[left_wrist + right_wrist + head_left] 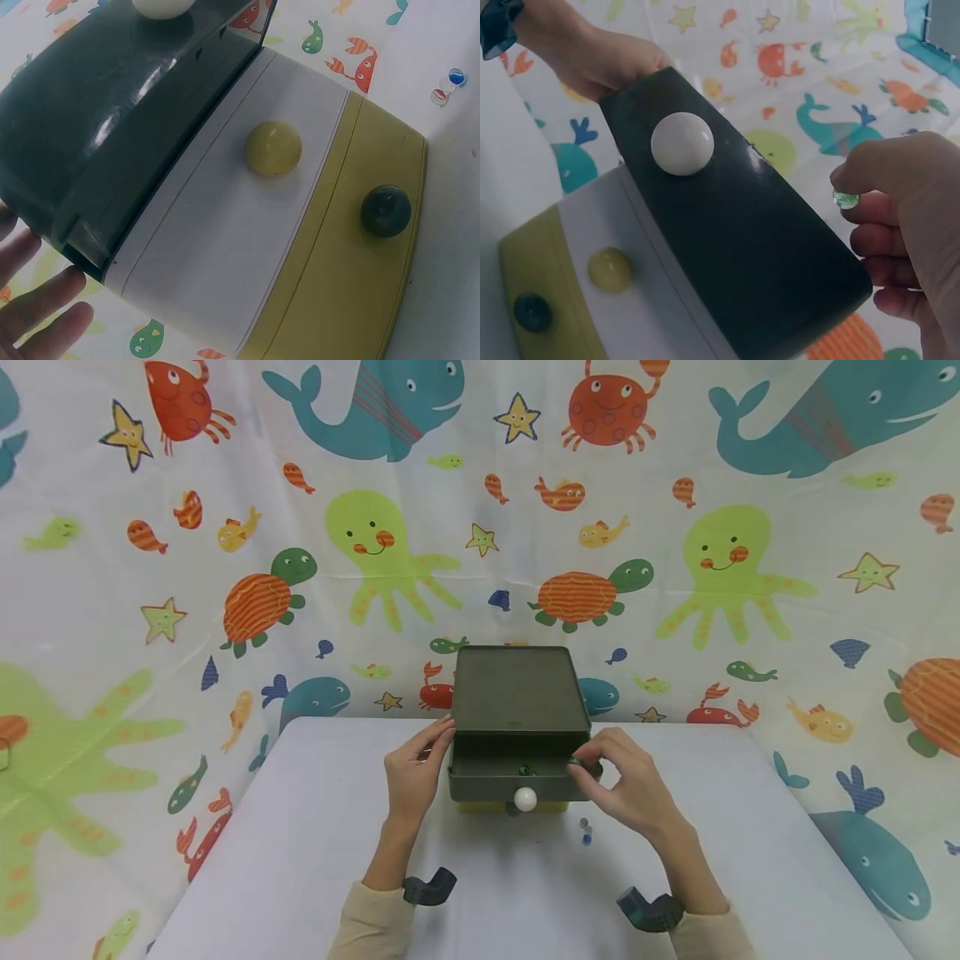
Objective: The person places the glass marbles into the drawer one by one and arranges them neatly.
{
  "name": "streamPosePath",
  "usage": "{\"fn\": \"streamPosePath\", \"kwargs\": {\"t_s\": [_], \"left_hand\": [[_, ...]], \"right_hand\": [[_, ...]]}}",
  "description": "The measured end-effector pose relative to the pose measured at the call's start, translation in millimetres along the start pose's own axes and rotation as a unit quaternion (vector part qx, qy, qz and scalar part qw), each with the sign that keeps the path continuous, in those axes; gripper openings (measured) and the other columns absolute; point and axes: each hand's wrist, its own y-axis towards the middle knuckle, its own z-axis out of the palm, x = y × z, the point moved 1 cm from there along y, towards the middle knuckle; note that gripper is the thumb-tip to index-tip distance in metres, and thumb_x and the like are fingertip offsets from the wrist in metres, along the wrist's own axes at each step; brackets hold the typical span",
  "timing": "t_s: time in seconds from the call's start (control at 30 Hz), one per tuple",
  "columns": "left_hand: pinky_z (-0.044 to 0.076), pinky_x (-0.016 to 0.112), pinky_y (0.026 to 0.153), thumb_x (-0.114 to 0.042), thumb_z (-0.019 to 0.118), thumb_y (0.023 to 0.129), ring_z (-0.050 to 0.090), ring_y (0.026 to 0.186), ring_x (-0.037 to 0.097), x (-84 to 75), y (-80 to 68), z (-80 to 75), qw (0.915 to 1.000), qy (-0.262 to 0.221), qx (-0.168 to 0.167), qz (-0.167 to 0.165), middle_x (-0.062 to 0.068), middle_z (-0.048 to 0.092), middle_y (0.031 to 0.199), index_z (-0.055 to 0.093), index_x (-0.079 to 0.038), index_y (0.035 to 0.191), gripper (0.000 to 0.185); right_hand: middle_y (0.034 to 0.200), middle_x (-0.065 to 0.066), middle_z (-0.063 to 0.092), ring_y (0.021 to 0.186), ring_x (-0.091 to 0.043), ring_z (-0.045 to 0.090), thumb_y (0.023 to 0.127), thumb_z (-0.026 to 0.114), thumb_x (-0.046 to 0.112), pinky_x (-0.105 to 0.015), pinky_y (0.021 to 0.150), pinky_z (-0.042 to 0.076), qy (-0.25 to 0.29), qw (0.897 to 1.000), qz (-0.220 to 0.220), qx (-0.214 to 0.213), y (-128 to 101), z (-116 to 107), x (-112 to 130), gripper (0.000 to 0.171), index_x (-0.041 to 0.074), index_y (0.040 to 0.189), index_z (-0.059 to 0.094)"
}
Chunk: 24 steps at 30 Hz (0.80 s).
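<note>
A small chest with a dark green top [517, 689] stands on the white table, its green top drawer [483, 788] pulled out. That drawer has a white knob [682, 144]. My right hand [630, 781] pinches a clear green glass marble [846, 200] between thumb and index finger, at the drawer's right front corner. Green marbles [525, 771] lie inside the drawer. At the chest's left side my left hand [414, 775] rests its fingertips, fingers fairly straight, near the edge of the top; in the left wrist view its fingers [49, 304] lie along the green drawer's side.
Below are a white drawer with a yellow knob [274, 148] and a yellow drawer with a green knob [386, 211], both pushed in. Several glass marbles [587, 839] lie on the table [337, 810], right of the chest. A sea-animal cloth [510, 552] hangs behind.
</note>
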Motion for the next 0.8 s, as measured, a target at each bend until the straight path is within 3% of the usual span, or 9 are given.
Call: {"fn": "streamPosePath", "kwargs": {"t_s": [0.27, 0.4, 0.57, 0.8], "left_hand": [[0.057, 0.013, 0.075, -0.019, 0.072, 0.093, 0.076, 0.093, 0.019, 0.1, 1.7, -1.0, 1.0, 0.001, 0.0, 0.004, 0.005, 0.076, 0.115, 0.078, -0.012, 0.113, 0.022], [0.057, 0.012, 0.074, -0.017, 0.073, 0.092, 0.076, 0.092, 0.019, 1.9, 1.5, 0.0, 1.0, 0.004, -0.001, 0.006, 0.005, 0.076, 0.114, 0.078, -0.011, 0.112, 0.021], [0.055, 0.009, 0.074, -0.014, 0.074, 0.091, 0.076, 0.092, 0.022, 2.5, 0.9, 1.4, 1.0, 0.002, -0.001, -0.002, 0.007, 0.076, 0.114, 0.078, -0.008, 0.111, 0.021], [0.054, 0.006, 0.073, -0.008, 0.074, 0.089, 0.076, 0.091, 0.026, 3.2, 1.6, 2.4, 1.0, 0.004, -0.007, 0.0, 0.01, 0.076, 0.113, 0.077, -0.005, 0.109, 0.02]], "right_hand": [[0.09, 0.002, 0.065, 0.082, -0.009, 0.057, 0.074, 0.085, 0.004, -0.007, 0.076, 0.049, -0.013, 1.0, -0.012, -0.007, 6, 7, -2, 0.028, 0.01, 0.097, 0.071], [0.09, 0.003, 0.065, 0.084, -0.009, 0.058, 0.075, 0.086, 0.007, -0.007, 0.077, 0.05, -0.02, 1.0, 0.005, -0.002, 9, 10, -1, 0.027, 0.01, 0.097, 0.071], [0.09, 0.004, 0.064, 0.085, -0.007, 0.058, 0.078, 0.085, 0.01, -0.014, 0.074, 0.054, -0.033, 0.999, 0.033, 0.008, 10, 14, -1, 0.024, 0.011, 0.098, 0.072], [0.09, 0.003, 0.065, 0.087, -0.011, 0.057, 0.08, 0.084, 0.011, -0.024, 0.074, 0.054, -0.049, 0.998, 0.039, 0.02, 12, 18, -2, 0.022, 0.012, 0.099, 0.073]]}}
